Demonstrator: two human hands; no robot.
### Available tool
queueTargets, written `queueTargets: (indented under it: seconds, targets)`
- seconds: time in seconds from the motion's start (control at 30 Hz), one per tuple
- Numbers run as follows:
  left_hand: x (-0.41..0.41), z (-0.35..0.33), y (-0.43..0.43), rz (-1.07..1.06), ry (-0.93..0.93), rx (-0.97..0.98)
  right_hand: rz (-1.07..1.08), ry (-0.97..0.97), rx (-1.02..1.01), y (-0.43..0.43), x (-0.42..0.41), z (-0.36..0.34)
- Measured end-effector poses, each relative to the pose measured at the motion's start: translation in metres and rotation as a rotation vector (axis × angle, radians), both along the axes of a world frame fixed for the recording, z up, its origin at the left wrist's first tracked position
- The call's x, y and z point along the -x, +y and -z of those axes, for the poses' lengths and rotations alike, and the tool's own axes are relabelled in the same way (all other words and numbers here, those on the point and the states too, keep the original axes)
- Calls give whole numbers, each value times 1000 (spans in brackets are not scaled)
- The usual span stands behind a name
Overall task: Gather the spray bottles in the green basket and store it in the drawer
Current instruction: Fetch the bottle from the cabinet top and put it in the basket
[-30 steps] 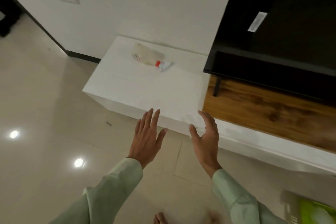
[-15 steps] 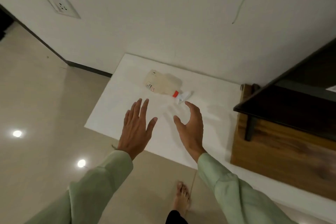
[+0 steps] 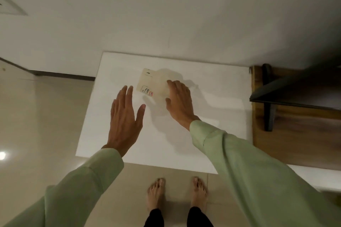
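Observation:
A pale, translucent spray bottle (image 3: 153, 83) with a small label lies on its side on the white cabinet top (image 3: 212, 116). My right hand (image 3: 180, 101) rests over the bottle's nozzle end, fingers laid on it and thumb alongside; the nozzle is hidden beneath the hand. I cannot tell if the fingers have closed around it. My left hand (image 3: 124, 116) hovers flat and open just left of the bottle, holding nothing. The green basket and the drawer are out of sight.
A wooden section (image 3: 295, 143) of the unit adjoins the white top on the right, with a black TV stand leg (image 3: 269, 116) on it. The wall (image 3: 166, 14) stands right behind. My bare feet (image 3: 177, 193) stand on the tiled floor before the cabinet.
I have stepped closer, and the view now looks straight down. My right hand moved forward onto the bottle's nozzle end. My left hand advanced beside it.

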State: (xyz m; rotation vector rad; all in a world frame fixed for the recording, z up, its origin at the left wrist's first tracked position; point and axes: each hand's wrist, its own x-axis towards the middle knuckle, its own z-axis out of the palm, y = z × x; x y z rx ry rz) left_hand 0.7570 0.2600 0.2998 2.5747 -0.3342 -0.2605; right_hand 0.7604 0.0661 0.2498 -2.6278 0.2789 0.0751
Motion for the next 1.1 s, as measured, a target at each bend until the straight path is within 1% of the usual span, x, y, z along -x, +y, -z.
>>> queueTargets:
  seconds: [0.07, 0.17, 0.27, 0.43, 0.6, 0.77, 0.9, 1.0, 1.1]
  targets:
    - [-7, 3, 11, 29, 2, -1, 15, -37, 47, -1, 4, 4]
    - [-11, 4, 22, 54, 37, -13, 18, -38, 84, -7, 22, -1]
    - [-3, 3, 11, 75, 76, 0, 57, -37, 129, -22, 52, -13]
    - [33, -15, -43, 176, 123, 38, 204, -18, 127, -65, 124, -47]
    - [86, -34, -105, 330, 130, 38, 321, 0, 148, -117, 220, -69]
    - [167, -44, -186, 455, 108, 32, 441, 8, 190, -190, 340, -83]
    - [264, -47, -261, 588, 97, -22, 568, 49, 191, -255, 462, -85]
    - [344, -51, -319, 636, 132, -35, 636, 139, 209, -299, 557, -88]
    - [420, -51, -381, 728, 180, -23, 682, 249, 243, -339, 650, -91]
